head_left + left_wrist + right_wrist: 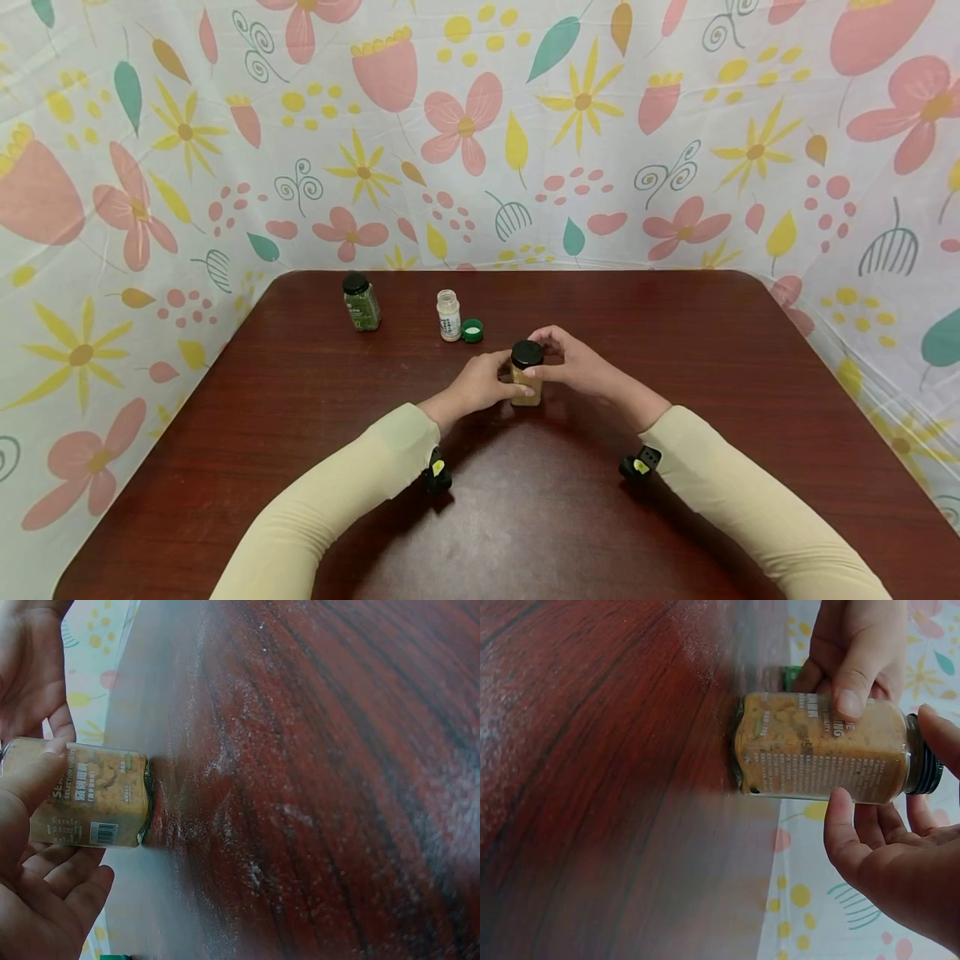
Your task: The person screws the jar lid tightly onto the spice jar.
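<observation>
A glass jar of yellow-brown seasoning powder, with a printed label, stands upright on the table. Its black screw lid is on. My left hand grips the jar body, its thumb across the label in the left wrist view. At the top of the jar, my right hand holds the lid between thumb and fingers. One fingertip of that hand meets the jar's side in the right wrist view. Part of the lid lies behind the right hand there.
Behind the hands stands a small uncapped bottle with a white label, beside a green cap lying on the table. A jar of green flakes with a black lid is farther left. Flowered cloth hangs behind the dark wooden table.
</observation>
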{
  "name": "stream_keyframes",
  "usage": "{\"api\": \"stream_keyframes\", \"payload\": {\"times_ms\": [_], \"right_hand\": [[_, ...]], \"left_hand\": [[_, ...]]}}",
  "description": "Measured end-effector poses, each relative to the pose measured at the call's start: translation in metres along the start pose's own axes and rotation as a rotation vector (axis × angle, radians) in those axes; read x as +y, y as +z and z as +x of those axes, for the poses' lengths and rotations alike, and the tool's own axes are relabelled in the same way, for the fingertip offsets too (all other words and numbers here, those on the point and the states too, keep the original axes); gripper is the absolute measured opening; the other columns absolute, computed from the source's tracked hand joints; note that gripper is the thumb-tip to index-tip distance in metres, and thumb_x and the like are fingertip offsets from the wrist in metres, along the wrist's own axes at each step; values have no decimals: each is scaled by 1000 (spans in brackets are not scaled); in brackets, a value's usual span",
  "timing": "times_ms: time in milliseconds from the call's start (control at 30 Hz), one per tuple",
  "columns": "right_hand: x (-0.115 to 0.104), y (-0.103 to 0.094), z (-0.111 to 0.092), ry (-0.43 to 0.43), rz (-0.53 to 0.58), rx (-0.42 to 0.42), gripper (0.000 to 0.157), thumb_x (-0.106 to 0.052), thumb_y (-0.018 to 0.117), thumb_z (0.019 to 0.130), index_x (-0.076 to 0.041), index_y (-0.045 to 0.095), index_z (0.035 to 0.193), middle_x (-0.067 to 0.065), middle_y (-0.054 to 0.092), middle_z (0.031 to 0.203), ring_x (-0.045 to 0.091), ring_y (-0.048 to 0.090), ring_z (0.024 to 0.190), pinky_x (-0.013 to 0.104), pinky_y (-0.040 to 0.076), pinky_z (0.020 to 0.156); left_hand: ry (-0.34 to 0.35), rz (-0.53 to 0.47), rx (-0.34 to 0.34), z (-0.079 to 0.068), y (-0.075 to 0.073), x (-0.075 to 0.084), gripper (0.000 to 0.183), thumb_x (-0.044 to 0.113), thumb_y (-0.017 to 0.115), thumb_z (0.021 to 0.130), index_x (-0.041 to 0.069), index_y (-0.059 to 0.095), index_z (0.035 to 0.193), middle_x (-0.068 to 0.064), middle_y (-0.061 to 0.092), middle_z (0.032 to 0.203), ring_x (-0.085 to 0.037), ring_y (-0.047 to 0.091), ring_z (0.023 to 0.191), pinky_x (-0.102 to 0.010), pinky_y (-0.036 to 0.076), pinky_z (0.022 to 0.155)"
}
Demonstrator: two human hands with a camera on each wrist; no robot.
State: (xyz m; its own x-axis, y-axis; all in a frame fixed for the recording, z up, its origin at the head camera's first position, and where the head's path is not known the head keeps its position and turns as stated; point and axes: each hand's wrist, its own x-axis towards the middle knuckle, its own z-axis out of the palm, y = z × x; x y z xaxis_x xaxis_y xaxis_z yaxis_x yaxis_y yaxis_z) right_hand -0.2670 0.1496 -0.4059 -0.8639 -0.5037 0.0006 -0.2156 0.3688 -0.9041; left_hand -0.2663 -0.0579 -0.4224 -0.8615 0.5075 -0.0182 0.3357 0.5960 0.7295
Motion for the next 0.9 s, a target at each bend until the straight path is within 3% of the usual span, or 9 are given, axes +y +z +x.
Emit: {"api": "stream_keyframes", "payload": {"times_ms": [167,400,600,900], "right_hand": [[2,-4,1,12,-3,-37,56,-14,69,99,3,39,142,25,50,139,40,49,132,53,44,110],[-4,-18,4,44,-3,-177,73,-19,69,98,-1,28,156,27,43,151,45,43,140,54,47,110],[-7,-27,8,83,25,-269,73,-16,65,101,-2,25,160,26,38,158,45,42,142,48,49,107],[-10,-31,11,102,-11,-292,60,-14,65,100,-5,41,154,24,46,153,40,45,140,58,47,110]], "left_hand": [[-5,1,-4,0,0,1,55,25,77,94,4,59,141,-14,70,133,-27,69,121,-41,56,101],[-28,6,-8,1,0,1,55,27,77,94,5,59,141,-13,70,132,-26,69,120,-43,56,101],[-19,8,-4,0,0,1,53,26,77,93,5,60,139,-12,72,129,-26,69,119,-41,56,101],[-29,1,-4,-1,1,2,54,27,77,94,5,59,140,-12,72,128,-26,69,119,-41,56,101]]}}
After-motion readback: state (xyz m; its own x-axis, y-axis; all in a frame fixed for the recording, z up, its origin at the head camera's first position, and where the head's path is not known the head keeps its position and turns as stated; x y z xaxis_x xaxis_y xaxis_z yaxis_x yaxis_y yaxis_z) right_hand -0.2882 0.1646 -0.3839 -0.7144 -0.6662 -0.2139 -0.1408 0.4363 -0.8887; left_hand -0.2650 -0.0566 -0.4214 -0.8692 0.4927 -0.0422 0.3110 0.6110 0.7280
